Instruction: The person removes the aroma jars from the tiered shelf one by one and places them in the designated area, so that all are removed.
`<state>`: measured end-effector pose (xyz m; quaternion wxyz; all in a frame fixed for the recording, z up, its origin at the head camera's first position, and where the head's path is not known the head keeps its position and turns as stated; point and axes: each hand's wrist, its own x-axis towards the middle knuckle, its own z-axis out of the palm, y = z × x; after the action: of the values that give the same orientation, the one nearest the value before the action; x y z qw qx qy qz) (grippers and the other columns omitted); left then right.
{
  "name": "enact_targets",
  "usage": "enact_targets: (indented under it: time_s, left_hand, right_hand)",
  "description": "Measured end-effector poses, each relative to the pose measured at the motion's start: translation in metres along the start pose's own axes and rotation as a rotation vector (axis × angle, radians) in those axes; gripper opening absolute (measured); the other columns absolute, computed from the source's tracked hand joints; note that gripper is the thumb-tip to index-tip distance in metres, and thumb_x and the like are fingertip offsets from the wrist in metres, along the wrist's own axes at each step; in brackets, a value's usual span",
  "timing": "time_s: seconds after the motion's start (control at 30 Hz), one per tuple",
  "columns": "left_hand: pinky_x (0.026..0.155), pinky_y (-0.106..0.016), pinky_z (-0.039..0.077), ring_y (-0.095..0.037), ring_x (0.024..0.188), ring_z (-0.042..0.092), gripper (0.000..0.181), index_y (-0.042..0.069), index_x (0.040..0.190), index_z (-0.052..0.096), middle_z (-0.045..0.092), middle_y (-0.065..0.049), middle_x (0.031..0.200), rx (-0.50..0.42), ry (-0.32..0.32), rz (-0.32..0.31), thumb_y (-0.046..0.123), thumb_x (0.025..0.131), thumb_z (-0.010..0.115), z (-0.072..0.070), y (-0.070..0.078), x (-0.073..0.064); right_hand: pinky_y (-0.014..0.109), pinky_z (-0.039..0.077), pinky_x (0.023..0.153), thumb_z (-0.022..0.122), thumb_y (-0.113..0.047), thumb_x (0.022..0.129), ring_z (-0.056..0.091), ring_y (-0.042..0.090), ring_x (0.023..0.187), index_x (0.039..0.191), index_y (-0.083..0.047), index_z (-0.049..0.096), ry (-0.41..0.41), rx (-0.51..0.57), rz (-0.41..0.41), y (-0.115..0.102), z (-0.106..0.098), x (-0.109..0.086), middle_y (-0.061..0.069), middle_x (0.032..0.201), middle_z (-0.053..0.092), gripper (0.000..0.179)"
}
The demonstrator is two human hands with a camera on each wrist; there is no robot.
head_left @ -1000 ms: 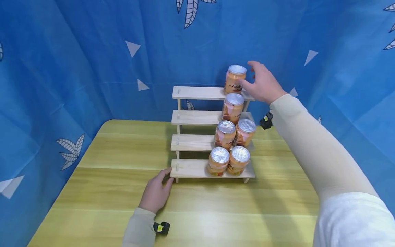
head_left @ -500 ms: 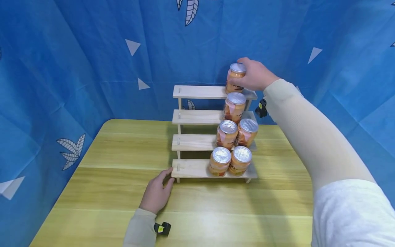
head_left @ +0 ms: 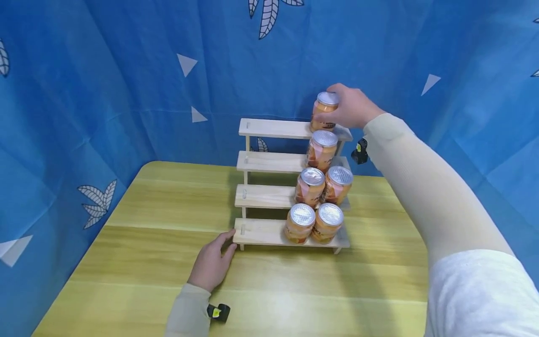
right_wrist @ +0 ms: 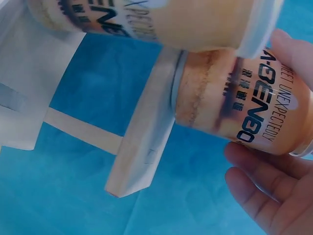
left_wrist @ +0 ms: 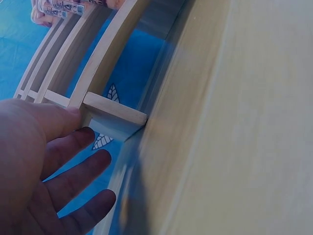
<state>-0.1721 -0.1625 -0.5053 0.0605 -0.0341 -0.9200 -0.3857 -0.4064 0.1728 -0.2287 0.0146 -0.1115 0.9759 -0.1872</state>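
Note:
My right hand (head_left: 353, 108) is at the top step of a pale wooden four-step rack (head_left: 269, 127). Its thumb and fingers curl round an orange can (head_left: 323, 112) with a silver lid. The right wrist view shows this can (right_wrist: 230, 93) with its base at the board's edge. My left hand (head_left: 212, 264) touches the left end of the lowest step. Seen from the left wrist, the thumb meets the corner of the rack (left_wrist: 115, 105), while the other fingers of my left hand (left_wrist: 58, 171) stay loosely extended.
More orange cans stand on the right part of the rack: one can (head_left: 322, 152) on the second step, a pair with a can (head_left: 310, 189) on the third, and a front can (head_left: 300, 227) in a lowest-step pair. A blue curtain (head_left: 126, 84) hangs behind the wooden table (head_left: 168, 201).
My right hand has moved left onto the top can, its fingers closing round it from beside it. The left hand stays at the rack's lower left corner. The view shifts slightly.

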Motion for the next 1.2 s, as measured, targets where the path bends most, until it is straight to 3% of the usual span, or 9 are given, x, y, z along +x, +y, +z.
enact_targets:
  time_s: [0.3, 0.67, 1.2]
  left_hand:
    - [0.105, -0.049, 0.048, -0.032, 0.127, 0.059, 0.042, 0.010, 0.140, 0.058, 0.063, -0.011, 0.137, -0.007, 0.001, 0.012, 0.019, 0.100, 0.065, 0.006, -0.002, 0.004]
    - [0.108, -0.051, 0.046, -0.034, 0.130, 0.055, 0.044, 0.011, 0.143, 0.056, 0.060, -0.012, 0.140, -0.043, -0.022, -0.006, 0.025, 0.102, 0.062, 0.005, 0.000, 0.010]
    - [0.109, -0.051, 0.044, -0.033, 0.131, 0.054, 0.045, 0.010, 0.144, 0.055, 0.059, -0.013, 0.141, -0.051, -0.036, -0.017, 0.028, 0.103, 0.060, 0.004, -0.003, 0.013]
  right_hand:
    - [0.054, 0.051, 0.100, 0.072, -0.059, 0.085, 0.053, 0.035, 0.120, 0.156, -0.007, 0.027, 0.006, -0.023, -0.044, 0.000, -0.006, -0.006, 0.020, 0.141, 0.050, 0.099]
    - [0.057, 0.051, 0.097, 0.068, -0.066, 0.084, 0.054, 0.039, 0.118, 0.156, -0.005, 0.025, 0.030, -0.057, -0.035, 0.014, -0.024, -0.015, 0.024, 0.140, 0.050, 0.103]
    - [0.056, 0.052, 0.091, 0.067, -0.065, 0.086, 0.054, 0.040, 0.113, 0.155, -0.002, 0.026, 0.052, -0.067, -0.002, 0.038, -0.031, -0.028, 0.026, 0.135, 0.050, 0.101]
